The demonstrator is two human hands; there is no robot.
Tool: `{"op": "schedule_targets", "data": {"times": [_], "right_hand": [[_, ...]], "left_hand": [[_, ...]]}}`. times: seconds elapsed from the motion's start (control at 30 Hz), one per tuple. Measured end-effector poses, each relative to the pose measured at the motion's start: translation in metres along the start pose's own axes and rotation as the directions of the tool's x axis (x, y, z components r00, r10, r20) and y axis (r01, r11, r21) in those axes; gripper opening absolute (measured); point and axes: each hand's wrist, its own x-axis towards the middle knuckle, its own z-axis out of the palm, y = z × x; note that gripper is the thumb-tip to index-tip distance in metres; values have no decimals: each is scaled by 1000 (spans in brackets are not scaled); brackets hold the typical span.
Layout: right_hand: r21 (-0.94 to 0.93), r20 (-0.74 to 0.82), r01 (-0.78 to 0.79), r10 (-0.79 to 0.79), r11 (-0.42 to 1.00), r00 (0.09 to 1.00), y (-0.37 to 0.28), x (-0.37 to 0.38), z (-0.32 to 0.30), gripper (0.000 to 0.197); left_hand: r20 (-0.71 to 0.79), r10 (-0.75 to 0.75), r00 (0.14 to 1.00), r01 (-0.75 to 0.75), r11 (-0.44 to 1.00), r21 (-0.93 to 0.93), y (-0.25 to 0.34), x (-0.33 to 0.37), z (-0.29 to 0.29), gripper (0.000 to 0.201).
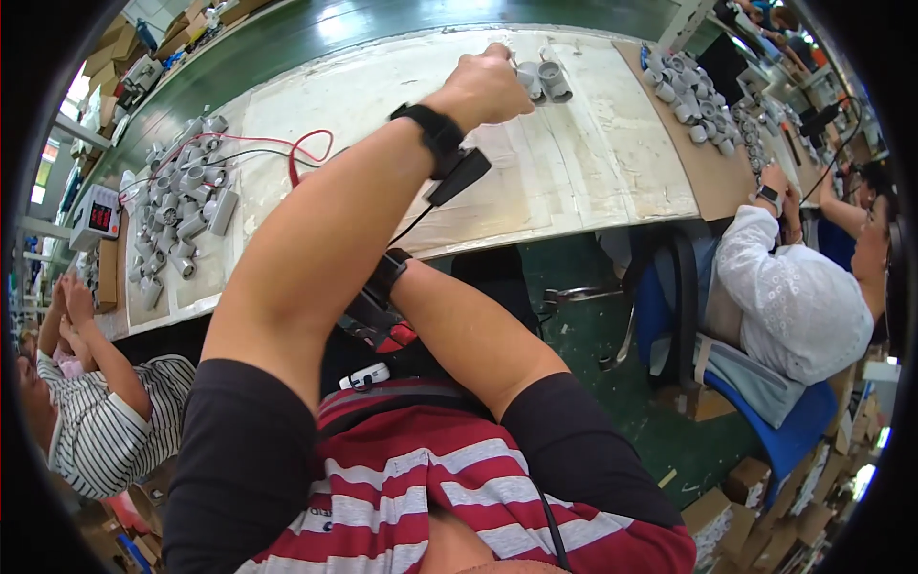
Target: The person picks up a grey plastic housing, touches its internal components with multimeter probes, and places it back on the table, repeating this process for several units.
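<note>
My left hand (490,88) reaches across to the far middle of the white-covered worktable (574,172), its fingers curled. Right beside it stand a grey plastic cylindrical fitting (530,82) and another grey fitting (552,81). What the curled fingers hold, if anything, is hidden by the back of the hand. A black wrist strap (435,139) with a clip and a dark cord (413,225) is on that wrist. Under my left forearm, my right forearm (469,320) ends at a black band (386,273); the right hand itself is hidden.
Grey fittings lie heaped at the left (182,196) and at the right (688,96). A small device with a red display (96,218) stands at the left edge, with a red wire (316,153) from it. Co-workers sit on both sides; a blue chair (794,430) is right.
</note>
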Motion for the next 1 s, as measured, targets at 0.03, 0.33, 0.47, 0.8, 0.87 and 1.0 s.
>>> {"op": "schedule_targets", "data": {"times": [0.03,0.33,0.47,0.8,0.87,1.0], "right_hand": [[53,-6,-37,38,998,999,-1,2,0,24],[412,175,-368,323,834,930,-55,44,-32,30],[85,63,-413,409,907,910,-48,42,-34,18],[187,85,-643,640,743,764,-86,59,-35,16],[190,77,-649,648,737,758,-90,61,-34,17],[244,126,-674,667,697,735,-94,64,-26,20]], "left_hand": [[1,102,995,-101,991,-92,2,-22,-20,79],[-248,229,941,-328,453,-829,-93,-245,-119,81],[-313,107,944,-331,289,-898,-147,-283,-110,77],[-19,-66,998,61,978,-198,-235,-280,-116,57],[70,-72,995,81,986,-147,-242,-274,-117,55],[132,-37,991,58,986,-157,-243,-265,-124,51]]}}
